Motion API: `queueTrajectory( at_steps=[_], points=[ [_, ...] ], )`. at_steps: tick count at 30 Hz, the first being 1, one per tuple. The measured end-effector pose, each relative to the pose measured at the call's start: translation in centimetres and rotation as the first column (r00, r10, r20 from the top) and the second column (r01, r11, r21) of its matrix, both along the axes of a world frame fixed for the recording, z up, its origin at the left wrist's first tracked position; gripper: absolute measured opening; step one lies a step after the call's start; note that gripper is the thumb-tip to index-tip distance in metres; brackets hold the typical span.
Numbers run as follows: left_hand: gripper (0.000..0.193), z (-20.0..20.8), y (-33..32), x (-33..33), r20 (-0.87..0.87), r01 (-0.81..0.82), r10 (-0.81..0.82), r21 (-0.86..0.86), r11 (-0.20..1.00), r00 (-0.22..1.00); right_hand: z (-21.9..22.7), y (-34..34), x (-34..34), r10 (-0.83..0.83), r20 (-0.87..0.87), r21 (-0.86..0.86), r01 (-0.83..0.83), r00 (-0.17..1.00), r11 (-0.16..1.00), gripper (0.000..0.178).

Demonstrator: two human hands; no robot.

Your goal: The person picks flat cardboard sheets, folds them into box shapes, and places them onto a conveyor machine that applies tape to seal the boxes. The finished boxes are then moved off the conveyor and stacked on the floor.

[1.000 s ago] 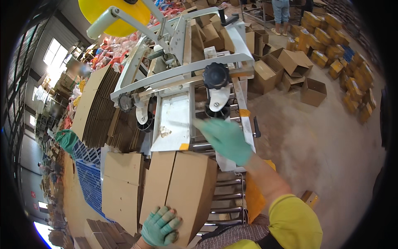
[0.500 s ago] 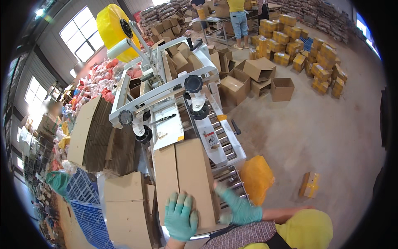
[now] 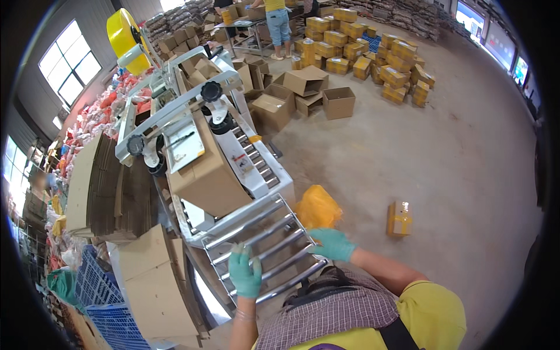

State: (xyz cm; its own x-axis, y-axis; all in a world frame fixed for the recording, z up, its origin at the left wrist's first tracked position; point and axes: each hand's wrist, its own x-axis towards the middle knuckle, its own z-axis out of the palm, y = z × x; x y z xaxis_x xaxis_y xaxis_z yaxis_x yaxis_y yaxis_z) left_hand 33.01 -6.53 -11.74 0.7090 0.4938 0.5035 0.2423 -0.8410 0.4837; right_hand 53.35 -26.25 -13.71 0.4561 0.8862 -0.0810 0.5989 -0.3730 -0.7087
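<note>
My left hand (image 3: 245, 273), in a green glove with pale fingertips, is over the left part of the metal roller conveyor (image 3: 273, 252). Its fingers point up and hold nothing. My right hand (image 3: 333, 244), gloved alike, reaches in from the right at the conveyor's right rail, fingers stretched out and empty. Beyond both hands, apart from them, a closed brown carton (image 3: 213, 182) sits partly inside the white carton-sealing machine (image 3: 178, 93), under its plate and between its black wheels. A large yellow tape roll (image 3: 121, 36) is mounted on top of the machine.
Flat folded cartons (image 3: 149, 280) lean along the left, beside blue plastic crates (image 3: 114, 318). An orange-yellow bag (image 3: 318, 207) lies right of the conveyor, with a taped box (image 3: 399, 219) farther out on the floor. Open cartons (image 3: 303, 81) and stacked taped boxes (image 3: 396, 64) stand beyond.
The carton has moved forward off the near rollers into the machine. Both hands have come away from it, and the head view has turned to the right.
</note>
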Motion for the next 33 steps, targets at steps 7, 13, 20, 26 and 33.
queueTrajectory(
  at_steps=[7, 13, 20, 26, 33],
  points=[
    [0.023, -9.6, -8.7, -8.7, -0.417, -0.009, -0.106, -0.266, 0.964, 0.903, -3.9, -11.0, 1.3, 0.003, -0.091, -0.169, -0.019, 0.996, 0.985, 0.04],
    [0.02, -8.7, -11.8, -0.8, -0.523, 0.0, -0.095, -0.178, 0.984, 0.847, -2.3, -11.5, 6.7, 0.271, 0.061, -0.139, -0.261, 0.961, 0.955, 0.04],
    [0.034, -10.8, -16.1, 11.5, -0.536, -0.075, 0.014, -0.091, 0.993, 0.844, -6.0, -25.3, 15.7, 0.205, 0.047, -0.358, -0.175, 0.978, 0.917, 0.027],
    [0.042, -9.8, -16.9, 17.8, -0.896, -0.022, 0.021, 0.013, 1.0, 0.444, -5.9, -32.0, 21.3, -0.093, 0.073, -0.211, 0.106, 0.993, 0.972, 0.02],
    [0.052, -7.7, -15.2, 23.4, -0.929, -0.258, -0.2, -0.285, 0.923, 0.312, -5.5, -25.9, 27.0, -0.105, 0.007, -0.085, 0.105, 0.994, 0.991, 0.019]
  ],
)
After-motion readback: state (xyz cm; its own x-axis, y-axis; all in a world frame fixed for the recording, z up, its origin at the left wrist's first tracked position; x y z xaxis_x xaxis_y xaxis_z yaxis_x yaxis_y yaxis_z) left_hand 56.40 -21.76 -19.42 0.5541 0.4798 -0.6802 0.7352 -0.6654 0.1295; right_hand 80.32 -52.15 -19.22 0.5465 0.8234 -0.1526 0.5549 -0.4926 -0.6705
